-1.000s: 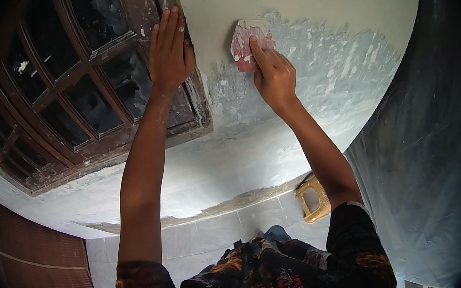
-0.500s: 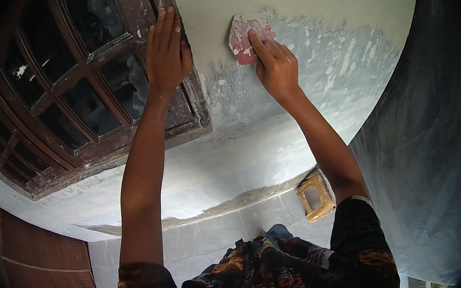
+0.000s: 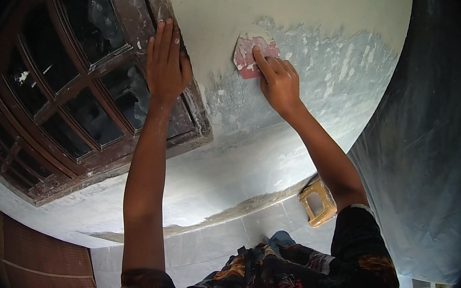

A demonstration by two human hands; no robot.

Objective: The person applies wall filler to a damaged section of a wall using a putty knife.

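My right hand (image 3: 280,86) grips a pink flat putty scraper (image 3: 248,61), its face smeared with pale filler, and holds it against the wall (image 3: 307,112). The index finger presses along the scraper while the other fingers curl behind its edge. Cream filler covers the wall above the blade; below and to the right the surface is patchy grey and white. My left hand (image 3: 168,67) rests flat on the brown wooden window frame (image 3: 196,119), fingers stretched upward and holding nothing.
Left of my left arm are the window's dark glass panes (image 3: 92,14). A yellow-brown stool (image 3: 318,203) stands on grey floor tiles (image 3: 220,238) by the wall's foot. Translucent plastic sheeting (image 3: 416,191) hangs on the right. A reddish-brown slatted surface (image 3: 39,253) lies at lower left.
The scraper and my right hand are slightly lower and further right against the wall. My left hand stays on the window frame; the whole view has shifted a little.
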